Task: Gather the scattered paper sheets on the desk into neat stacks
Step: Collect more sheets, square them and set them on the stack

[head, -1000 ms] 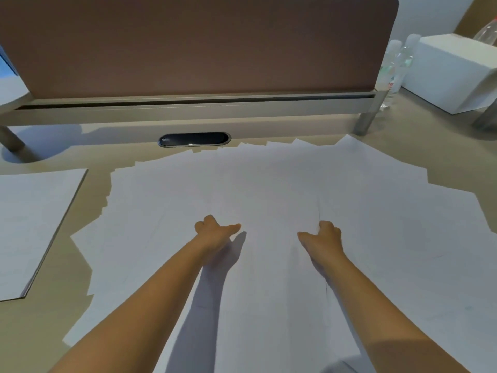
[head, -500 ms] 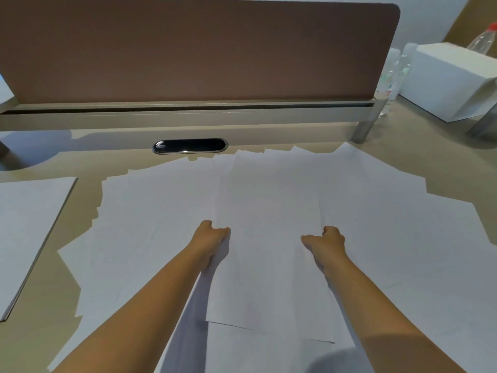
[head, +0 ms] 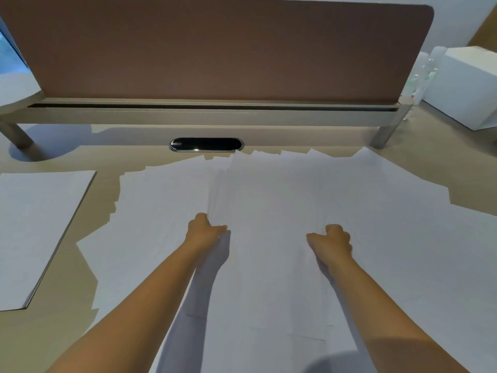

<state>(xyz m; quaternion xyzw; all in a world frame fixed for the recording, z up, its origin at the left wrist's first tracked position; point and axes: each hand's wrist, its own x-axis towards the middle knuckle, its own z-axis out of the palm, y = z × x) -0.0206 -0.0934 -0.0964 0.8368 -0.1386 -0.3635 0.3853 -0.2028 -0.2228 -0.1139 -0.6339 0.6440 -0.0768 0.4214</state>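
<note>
Many white paper sheets (head: 403, 238) lie fanned out across the beige desk (head: 67, 265). In the middle, a bundle of sheets (head: 269, 211) is lifted a little off the spread. My left hand (head: 204, 231) grips the bundle's left edge, fingers curled under it and thumb on top. My right hand (head: 332, 242) grips its right edge the same way. The bundle's far edges are uneven and reach toward the cable port. A neat stack of paper (head: 35, 224) lies apart at the left of the desk.
A brown divider panel (head: 215, 49) on a metal rail (head: 209, 114) closes off the far side of the desk. A black oval cable port (head: 205, 144) sits just before it. A white box (head: 468, 84) and clear plastic bottles (head: 425, 74) stand at the far right.
Both hands went from resting on the spread to gripping a bundle's side edges. The bundle has been gathered and slid away from me toward the cable port.
</note>
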